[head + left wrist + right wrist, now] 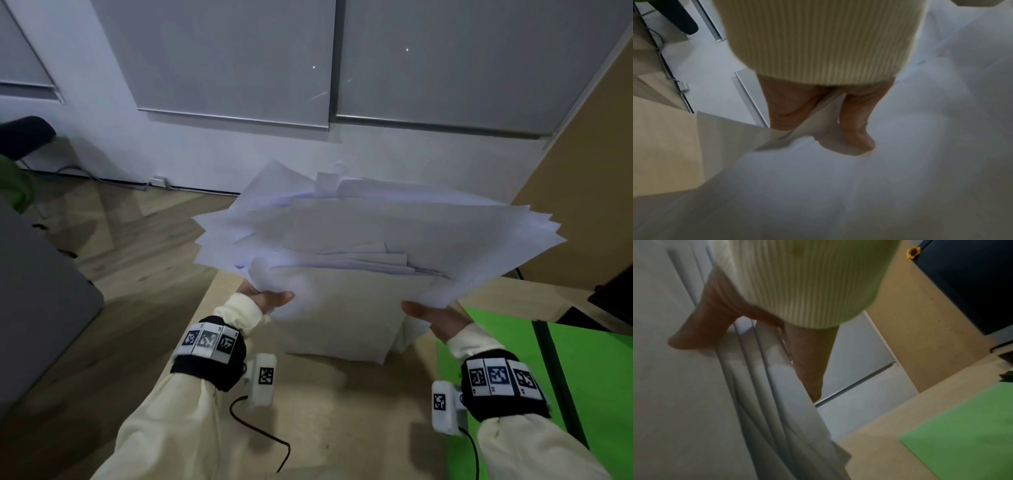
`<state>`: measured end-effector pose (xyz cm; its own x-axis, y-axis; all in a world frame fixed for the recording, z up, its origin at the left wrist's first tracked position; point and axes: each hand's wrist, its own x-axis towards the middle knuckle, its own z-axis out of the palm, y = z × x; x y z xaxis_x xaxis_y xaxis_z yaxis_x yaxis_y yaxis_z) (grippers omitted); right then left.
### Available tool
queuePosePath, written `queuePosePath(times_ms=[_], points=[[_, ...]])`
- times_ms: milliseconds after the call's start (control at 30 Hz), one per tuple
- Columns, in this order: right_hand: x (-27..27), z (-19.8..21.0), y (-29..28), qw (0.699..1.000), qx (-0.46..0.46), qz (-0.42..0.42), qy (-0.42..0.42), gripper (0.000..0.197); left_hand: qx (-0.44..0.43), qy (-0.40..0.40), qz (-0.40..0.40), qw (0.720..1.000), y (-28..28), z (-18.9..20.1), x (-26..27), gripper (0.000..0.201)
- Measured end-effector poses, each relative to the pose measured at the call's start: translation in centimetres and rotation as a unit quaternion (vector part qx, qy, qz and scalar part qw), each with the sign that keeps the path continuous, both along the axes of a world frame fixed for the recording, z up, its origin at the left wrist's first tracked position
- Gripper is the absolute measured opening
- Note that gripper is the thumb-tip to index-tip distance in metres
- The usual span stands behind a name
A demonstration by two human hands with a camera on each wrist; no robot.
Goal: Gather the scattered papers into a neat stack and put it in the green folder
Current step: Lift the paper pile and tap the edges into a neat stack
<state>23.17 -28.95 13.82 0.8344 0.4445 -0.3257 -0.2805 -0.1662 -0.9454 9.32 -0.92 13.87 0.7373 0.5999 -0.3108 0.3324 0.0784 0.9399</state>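
Observation:
A thick, uneven bundle of white papers (370, 236) stands on edge above the wooden table (325, 404), its corners fanned out at both sides. My left hand (270, 299) grips the bundle's left side, thumb on the near face. My right hand (435, 317) grips the right side the same way. In the left wrist view the left hand (818, 123) pinches the sheets (920, 129) between thumb and fingers. In the right wrist view the right hand (748, 337) clamps the layered paper edges (760, 386). The green folder (589, 394) lies open on the table at the right, also seen as the folder (966, 434).
A wall with closed blinds (239, 68) stands behind the table. At the left are wooden floor (113, 240) and a grey cabinet (37, 301). A dark object (613, 294) sits at the table's far right. Cables hang from both wrist cameras.

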Motion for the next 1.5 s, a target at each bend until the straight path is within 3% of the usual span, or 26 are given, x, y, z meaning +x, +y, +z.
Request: queuePosePath(times_ms=[33,133,267,333,433,500,567,600,700,767,867,933,1033,1133,1167,1233,1333,1500], points=[[0.1,-0.5,0.0,1.0,0.013,0.007,-0.011,0.085,-0.007,-0.011,-0.003,1.0,0.1,0.0,-0.1,0.027],[0.3,-1.0,-0.1,0.998,0.001,0.043,-0.034,0.054,-0.035,-0.043,-0.027,0.998,0.4,0.0,-0.4,0.04],[-0.4,-0.7,0.5,0.995,-0.065,0.056,-0.044,0.054,-0.08,-0.058,-0.024,0.995,0.8,-0.2,-0.8,0.047],[-0.5,-1.4,0.9,0.995,-0.089,0.014,-0.051,0.054,-0.091,-0.061,-0.002,0.994,0.8,-0.4,-1.0,0.051],[-0.9,-1.8,2.3,0.994,-0.085,-0.04,-0.051,0.057,-0.083,-0.042,0.033,0.995,0.8,-0.9,-0.8,0.038],[-1.0,-1.7,3.1,0.993,-0.065,-0.083,-0.06,0.069,-0.064,-0.026,0.05,0.996,0.7,-0.6,-0.7,0.047],[-0.9,-1.7,3.6,0.991,-0.046,-0.1,-0.079,0.102,-0.052,-0.031,0.059,0.996,0.6,0.1,-0.6,0.058],[-0.9,-1.3,3.8,0.989,-0.045,-0.098,-0.098,0.106,-0.041,-0.031,0.063,0.997,0.6,0.4,-0.7,0.055],[-0.6,0.1,3.3,0.991,-0.054,-0.061,-0.109,0.061,-0.01,-0.027,0.046,0.999,1.1,0.4,-1.2,0.035],[-0.2,0.0,2.7,0.989,-0.072,-0.047,-0.118,0.06,0.007,-0.002,0.026,1.0,1.4,0.3,-1.7,0.028],[-0.4,-0.3,2.5,0.988,-0.089,-0.048,-0.113,0.061,0.017,0.039,-0.018,0.999,1.9,-0.4,-1.8,0.038],[-0.4,-0.2,2.5,0.99,-0.06,-0.049,-0.115,0.054,0.03,0.059,-0.03,0.997,2.3,-0.6,-1.7,0.035],[-0.2,0.2,2.4,0.991,0.027,-0.075,-0.112,0.053,0.052,0.091,-0.028,0.994,2.4,-0.4,-1.4,0.058],[-0.1,0.8,2.9,0.989,0.07,-0.07,-0.112,0.036,0.046,0.083,0.036,0.995,1.6,0.0,-1.1,0.036],[-0.1,0.9,3.0,0.986,0.099,-0.067,-0.117,0.036,0.027,0.078,0.061,0.995,1.5,-0.1,-1.0,0.037],[0.5,0.8,2.8,0.975,0.183,-0.091,-0.082,0.055,0.004,0.061,0.106,0.992,1.7,-0.4,-0.7,0.047],[1.4,0.3,1.6,0.949,0.296,-0.102,-0.013,0.051,-0.008,0.058,0.131,0.99,1.8,-0.4,-0.6,0.052],[1.3,-0.1,0.8,0.948,0.294,-0.124,-0.008,0.049,-0.033,0.033,0.141,0.989,1.5,-0.3,-0.1,0.059]])
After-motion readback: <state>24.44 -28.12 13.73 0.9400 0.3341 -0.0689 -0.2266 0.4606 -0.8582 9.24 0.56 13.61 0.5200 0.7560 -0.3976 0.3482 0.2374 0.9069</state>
